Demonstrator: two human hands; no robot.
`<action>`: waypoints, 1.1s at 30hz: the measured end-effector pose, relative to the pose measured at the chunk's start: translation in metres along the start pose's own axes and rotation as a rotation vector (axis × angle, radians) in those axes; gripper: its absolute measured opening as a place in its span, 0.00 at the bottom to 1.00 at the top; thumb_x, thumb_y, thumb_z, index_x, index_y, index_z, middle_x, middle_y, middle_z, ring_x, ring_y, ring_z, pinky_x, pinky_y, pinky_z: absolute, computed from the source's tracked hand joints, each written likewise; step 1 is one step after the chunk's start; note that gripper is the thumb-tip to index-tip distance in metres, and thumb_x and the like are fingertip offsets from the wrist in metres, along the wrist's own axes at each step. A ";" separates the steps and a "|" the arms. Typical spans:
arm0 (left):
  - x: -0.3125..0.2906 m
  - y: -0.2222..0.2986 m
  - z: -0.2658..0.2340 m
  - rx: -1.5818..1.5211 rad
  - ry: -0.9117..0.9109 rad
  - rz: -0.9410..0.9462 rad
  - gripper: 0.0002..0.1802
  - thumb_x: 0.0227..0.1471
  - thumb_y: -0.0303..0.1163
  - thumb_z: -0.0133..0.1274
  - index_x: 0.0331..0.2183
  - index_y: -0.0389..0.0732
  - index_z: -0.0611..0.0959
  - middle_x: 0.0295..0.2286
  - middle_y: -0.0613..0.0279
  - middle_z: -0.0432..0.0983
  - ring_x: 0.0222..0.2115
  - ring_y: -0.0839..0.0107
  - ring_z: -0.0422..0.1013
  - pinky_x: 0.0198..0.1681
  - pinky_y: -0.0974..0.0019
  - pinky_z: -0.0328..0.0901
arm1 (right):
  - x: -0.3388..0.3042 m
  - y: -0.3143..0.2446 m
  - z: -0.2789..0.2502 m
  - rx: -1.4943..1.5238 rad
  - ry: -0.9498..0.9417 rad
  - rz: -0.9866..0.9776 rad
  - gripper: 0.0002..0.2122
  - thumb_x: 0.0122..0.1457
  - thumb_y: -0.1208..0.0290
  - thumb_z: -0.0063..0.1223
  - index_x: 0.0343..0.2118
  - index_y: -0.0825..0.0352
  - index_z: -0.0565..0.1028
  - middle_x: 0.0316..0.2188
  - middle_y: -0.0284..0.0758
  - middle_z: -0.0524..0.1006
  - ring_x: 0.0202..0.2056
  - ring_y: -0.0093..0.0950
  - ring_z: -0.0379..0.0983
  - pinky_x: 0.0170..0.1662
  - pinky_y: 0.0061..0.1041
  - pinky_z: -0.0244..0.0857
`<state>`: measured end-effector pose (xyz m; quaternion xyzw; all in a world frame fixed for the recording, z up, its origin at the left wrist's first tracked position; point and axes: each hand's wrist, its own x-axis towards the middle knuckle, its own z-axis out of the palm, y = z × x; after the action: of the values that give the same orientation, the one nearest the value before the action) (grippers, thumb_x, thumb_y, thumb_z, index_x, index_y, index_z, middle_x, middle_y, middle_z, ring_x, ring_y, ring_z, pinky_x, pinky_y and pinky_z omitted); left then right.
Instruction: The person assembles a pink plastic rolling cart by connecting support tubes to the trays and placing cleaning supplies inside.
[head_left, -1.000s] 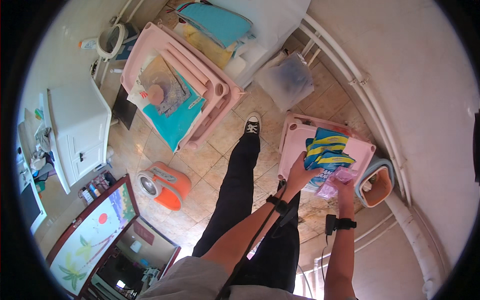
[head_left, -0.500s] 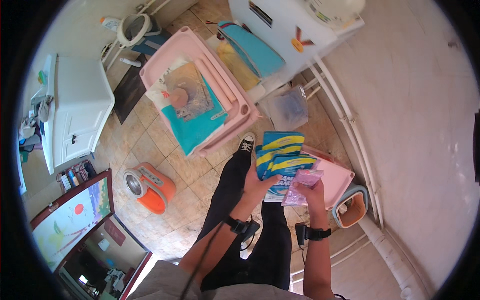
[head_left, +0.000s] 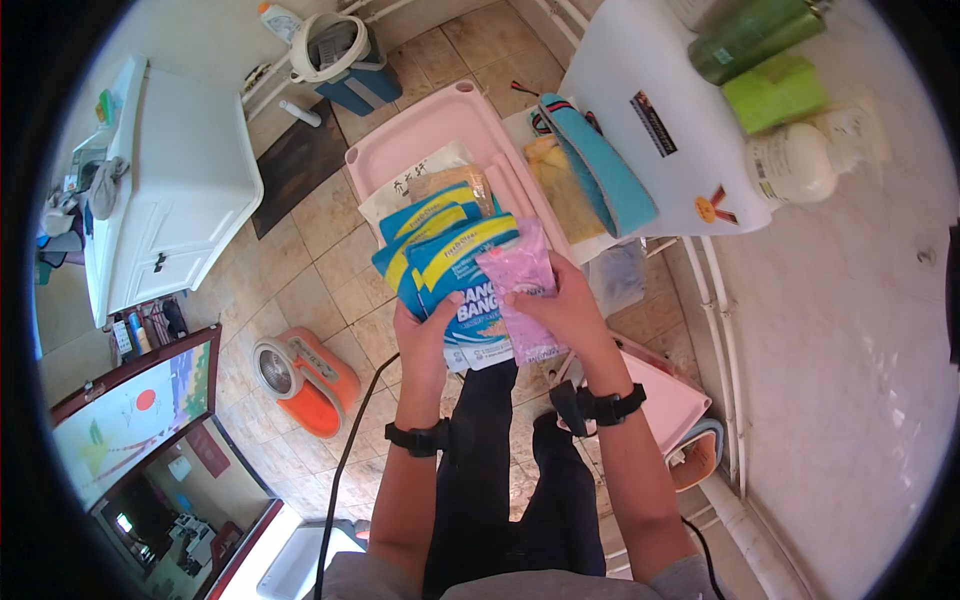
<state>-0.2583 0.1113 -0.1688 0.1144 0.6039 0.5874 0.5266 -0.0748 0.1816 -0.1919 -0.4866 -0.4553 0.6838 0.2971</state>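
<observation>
Several blue and yellow packets (head_left: 440,262), fanned out over one another, are gripped along their left side by my left hand (head_left: 425,338), its thumb on the front. My right hand (head_left: 578,312) is closed on a pink packet (head_left: 520,268), which overlaps the right edge of the blue ones. Both hands hold the packets in front of a pink plastic shelf (head_left: 405,140). On that shelf, partly covered by the packets, lies a white bag (head_left: 395,195) with dark marks. A pink roll or bar runs along the shelf's right side.
An orange and white mop bucket (head_left: 310,385) stands on the tiles to the left. Farther off is a blue bucket (head_left: 365,88). A second pink tray (head_left: 665,400) and a waste bin (head_left: 697,455) sit at the right, near wall pipes. A white appliance (head_left: 660,60) carries bottles.
Both hands have carried the packets left and farther away, from near the lower pink tray to in front of the pink shelf. The view has shifted, showing more bottles on the appliance.
</observation>
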 end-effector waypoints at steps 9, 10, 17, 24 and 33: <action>0.119 -0.077 -0.053 0.120 0.102 0.072 0.19 0.55 0.23 0.57 0.49 0.34 0.72 0.42 0.60 0.76 0.40 0.73 0.72 0.45 0.68 0.67 | 0.090 0.067 -0.004 -0.091 0.256 0.116 0.19 0.45 0.75 0.64 0.42 0.73 0.75 0.34 0.39 0.80 0.35 0.27 0.77 0.40 0.26 0.70; 0.117 -0.076 -0.050 0.119 0.107 0.052 0.19 0.55 0.23 0.57 0.49 0.34 0.72 0.42 0.60 0.76 0.40 0.73 0.72 0.45 0.68 0.67 | 0.090 0.068 -0.006 -0.098 0.259 0.136 0.19 0.45 0.75 0.64 0.42 0.73 0.75 0.34 0.39 0.80 0.35 0.27 0.77 0.40 0.26 0.70; 0.116 -0.065 -0.028 0.185 0.097 0.066 0.22 0.53 0.23 0.58 0.49 0.35 0.71 0.41 0.60 0.76 0.40 0.73 0.73 0.45 0.68 0.68 | 0.090 0.077 0.004 -0.132 0.283 0.144 0.21 0.47 0.75 0.64 0.46 0.72 0.74 0.36 0.38 0.80 0.36 0.26 0.77 0.41 0.26 0.70; 0.118 -0.057 -0.019 0.206 0.049 0.083 0.27 0.48 0.21 0.62 0.49 0.34 0.70 0.39 0.57 0.77 0.37 0.72 0.75 0.42 0.69 0.71 | 0.090 0.073 0.016 -0.209 0.291 0.143 0.21 0.49 0.78 0.64 0.47 0.72 0.73 0.38 0.37 0.80 0.38 0.24 0.76 0.44 0.23 0.70; 0.137 0.008 -0.017 0.425 -0.217 0.159 0.15 0.49 0.18 0.58 0.41 0.32 0.77 0.36 0.60 0.78 0.36 0.75 0.73 0.42 0.71 0.68 | 0.080 0.053 0.030 0.369 0.262 0.154 0.21 0.49 0.79 0.66 0.47 0.71 0.73 0.40 0.36 0.79 0.38 0.24 0.76 0.42 0.24 0.71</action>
<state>-0.3328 0.2077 -0.2352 0.3321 0.6427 0.4711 0.5047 -0.1285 0.2175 -0.2685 -0.5419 -0.2418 0.7072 0.3844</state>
